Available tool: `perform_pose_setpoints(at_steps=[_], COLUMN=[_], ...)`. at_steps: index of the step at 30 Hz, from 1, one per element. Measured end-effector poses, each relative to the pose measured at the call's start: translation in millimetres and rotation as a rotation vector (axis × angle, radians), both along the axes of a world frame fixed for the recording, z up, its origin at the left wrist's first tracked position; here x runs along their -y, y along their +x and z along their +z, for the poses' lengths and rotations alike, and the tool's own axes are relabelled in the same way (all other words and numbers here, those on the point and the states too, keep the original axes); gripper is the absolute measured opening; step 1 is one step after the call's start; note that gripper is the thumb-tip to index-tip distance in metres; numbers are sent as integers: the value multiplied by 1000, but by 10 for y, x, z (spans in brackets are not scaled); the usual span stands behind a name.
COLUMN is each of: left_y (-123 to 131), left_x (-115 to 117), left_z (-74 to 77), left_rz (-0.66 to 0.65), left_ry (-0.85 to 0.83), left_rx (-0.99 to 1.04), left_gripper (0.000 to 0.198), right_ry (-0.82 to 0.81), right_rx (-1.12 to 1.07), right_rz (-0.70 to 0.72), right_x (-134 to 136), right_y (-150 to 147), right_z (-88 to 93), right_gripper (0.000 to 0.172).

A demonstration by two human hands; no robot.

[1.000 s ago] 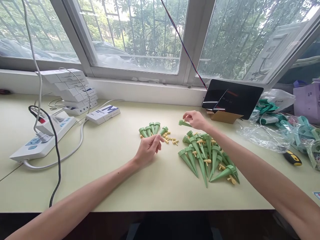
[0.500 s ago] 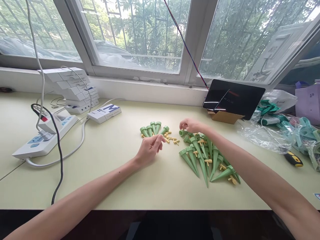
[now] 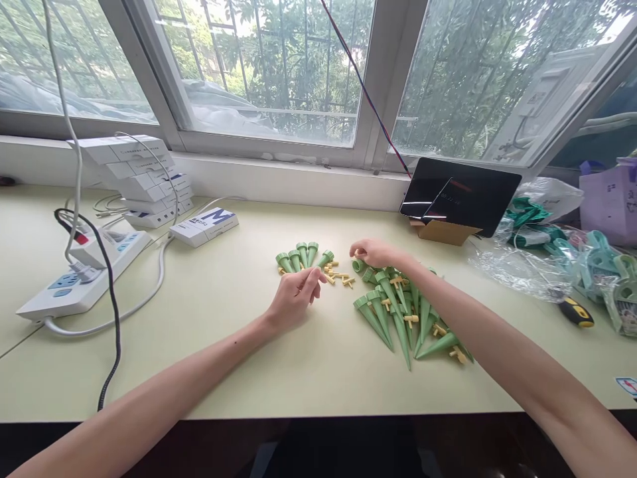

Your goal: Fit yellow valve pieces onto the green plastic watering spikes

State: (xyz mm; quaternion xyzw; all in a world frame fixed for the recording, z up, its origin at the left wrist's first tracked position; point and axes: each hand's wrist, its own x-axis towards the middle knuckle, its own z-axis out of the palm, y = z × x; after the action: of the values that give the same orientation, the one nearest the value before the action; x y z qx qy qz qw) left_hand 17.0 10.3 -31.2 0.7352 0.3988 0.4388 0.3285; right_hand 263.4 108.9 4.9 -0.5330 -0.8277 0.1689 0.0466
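Observation:
My left hand (image 3: 296,295) rests low over the table with thumb and fingers pinched together. Whatever it may hold is hidden. Just beyond it, several green plant watering spikes (image 3: 301,251) lie fanned out, partly covered by the hand, beside small yellow valves (image 3: 340,275). At the far edge of a bigger pile of green watering spikes (image 3: 382,317), my right hand (image 3: 372,253) has its fingers curled together. I cannot make out anything between them. Yellow T-shaped valves (image 3: 411,319) lie among the spikes in this pile, and my right forearm hides its right side.
At the left are a power strip (image 3: 82,282) with cables and stacked white boxes (image 3: 134,169). A tablet (image 3: 460,196) leans on a cardboard stand (image 3: 444,232) at the back right. Clear plastic wrap (image 3: 520,272), a yellow-and-black handle (image 3: 576,312) and teal clips (image 3: 594,265) lie farther right.
The whole view has shifted slightly. My right hand's fingers have moved a little to the left, near the top of the pile. My left hand looks nearly the same.

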Motion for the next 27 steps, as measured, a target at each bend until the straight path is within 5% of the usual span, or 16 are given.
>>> perform_pose_setpoints(at_steps=[13,27], left_y=[-25,-42], left_x=[-26,-41], left_z=[-8,-8], left_rz=[-19,-27], left_ry=[-15,6], left_rx=[49,29], left_gripper=[55,56], right_ry=[-55,132], right_rx=[52,-84], right_rz=[-11,85], right_x=[52,111], right_y=[-54,-601], right_z=[111,97], right_gripper=[24,31])
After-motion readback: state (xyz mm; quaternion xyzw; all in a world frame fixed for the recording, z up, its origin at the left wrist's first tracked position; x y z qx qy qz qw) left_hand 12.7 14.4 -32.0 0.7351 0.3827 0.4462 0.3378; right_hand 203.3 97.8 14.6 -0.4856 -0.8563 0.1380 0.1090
